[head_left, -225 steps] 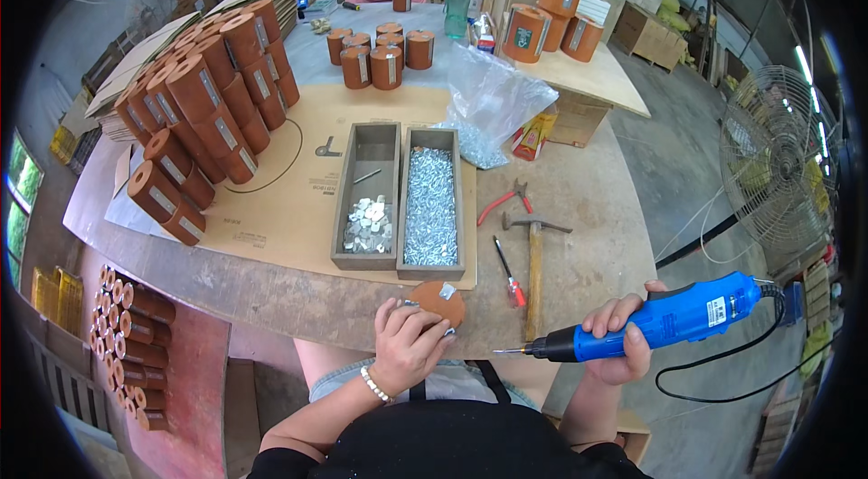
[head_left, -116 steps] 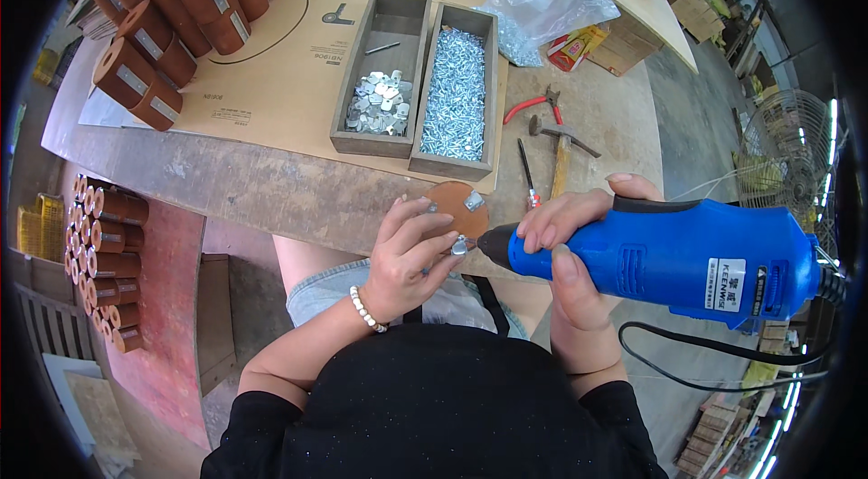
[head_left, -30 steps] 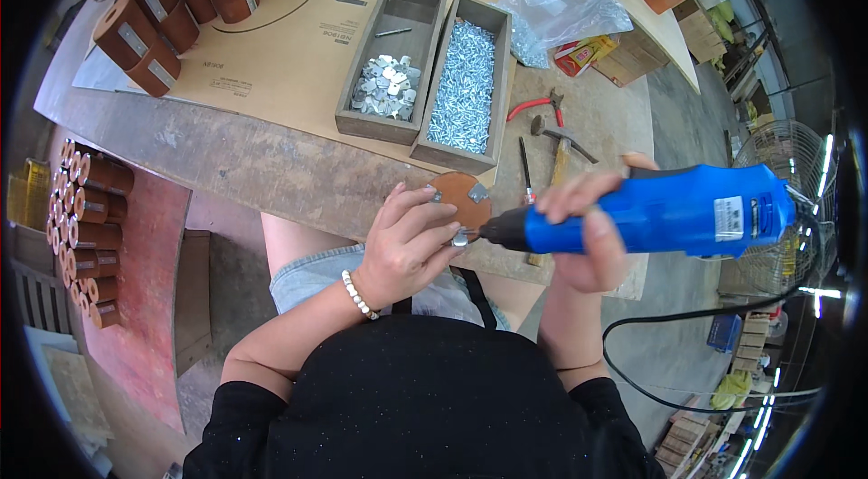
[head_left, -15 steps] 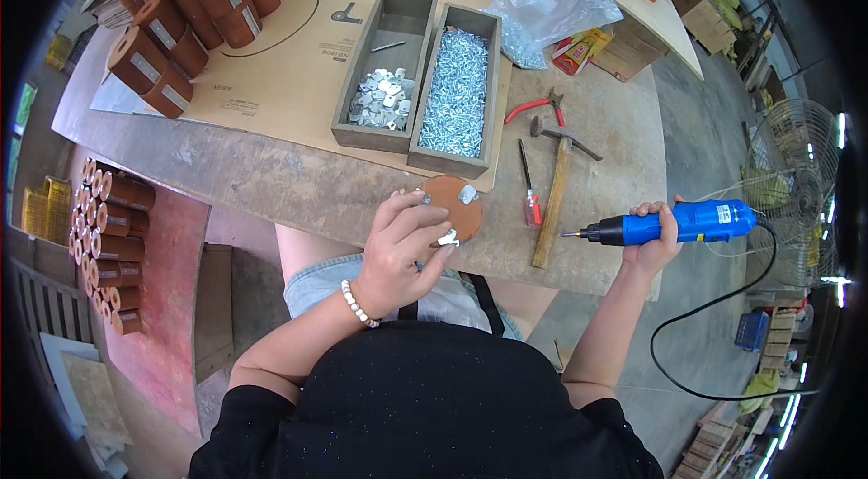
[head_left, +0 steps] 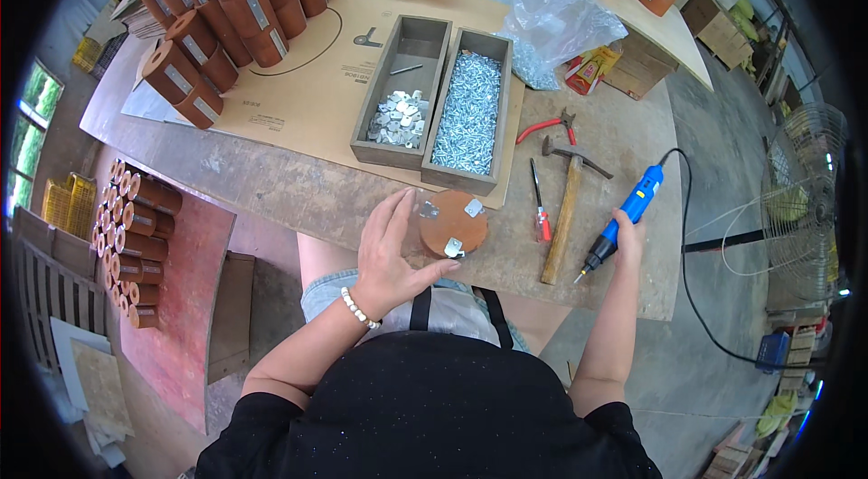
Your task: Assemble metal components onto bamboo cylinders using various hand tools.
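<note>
A round reddish-brown piece [head_left: 439, 229] lies at the table's near edge with a few small metal tabs on its top; one tab [head_left: 454, 247] sits at its near rim. My left hand [head_left: 391, 248] is spread along the piece's left side, fingers apart, with the thumb tip close to that near tab; whether it touches is hard to see. Farther right, my right hand [head_left: 630, 235] is wrapped around a blue and black electric screwdriver [head_left: 642, 192]. Its bit slants down and left, near the handle end of a hammer [head_left: 565, 217].
Beyond the piece stand a wooden box of metal tabs [head_left: 366, 131] and one of screws [head_left: 504, 135]. A red-handled screwdriver [head_left: 542, 224] and pliers [head_left: 541, 127] lie by the hammer. Brown cylinders [head_left: 244, 4] are stacked far left. A black cord [head_left: 689, 208] trails right.
My left hand has drawn back and opened, leaving the tab on the near rim. The electric screwdriver has swung from level to slanting down-left, its rear raised away from me. The view has shifted slightly.
</note>
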Available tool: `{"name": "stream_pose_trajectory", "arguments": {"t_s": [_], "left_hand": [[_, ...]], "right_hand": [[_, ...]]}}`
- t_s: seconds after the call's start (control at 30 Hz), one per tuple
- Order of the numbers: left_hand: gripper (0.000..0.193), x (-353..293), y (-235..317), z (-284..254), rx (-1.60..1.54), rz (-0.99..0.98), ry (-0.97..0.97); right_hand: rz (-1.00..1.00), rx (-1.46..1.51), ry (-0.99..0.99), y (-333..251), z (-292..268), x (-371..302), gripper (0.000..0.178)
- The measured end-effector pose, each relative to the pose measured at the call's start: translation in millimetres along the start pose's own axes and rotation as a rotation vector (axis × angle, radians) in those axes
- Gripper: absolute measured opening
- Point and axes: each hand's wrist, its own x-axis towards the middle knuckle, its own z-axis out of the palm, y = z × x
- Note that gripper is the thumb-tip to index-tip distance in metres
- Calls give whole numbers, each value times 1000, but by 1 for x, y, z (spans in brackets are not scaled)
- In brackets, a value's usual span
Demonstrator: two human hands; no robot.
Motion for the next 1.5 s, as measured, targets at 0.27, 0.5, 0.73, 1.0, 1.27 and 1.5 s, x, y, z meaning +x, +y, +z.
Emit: {"name": "stream_pose_trajectory", "arguments": {"t_s": [0.27,0.5,0.73,1.0,1.27,1.5], "left_hand": [[70,3,2,4,112,44,2],[66,2,-1,8,20,19,32],[65,1,-5,11,-123,-32,10],[65,-1,-7,10,-137,-19,13],[66,-2,-6,9,-137,-6,29],[68,-2,-11,6,-128,-7,12]], "right_hand": [[-104,-650,89,-21,27,-17,76],[-96,-1009,101,-41,41,-42,85],[-142,-933,67,-44,43,-63,81],[-630,-909,53,-58,72,-118,56],[-712,-1054,-58,-32,109,-152,36],[-648,-1090,-51,-29,106,-136,31]]}}
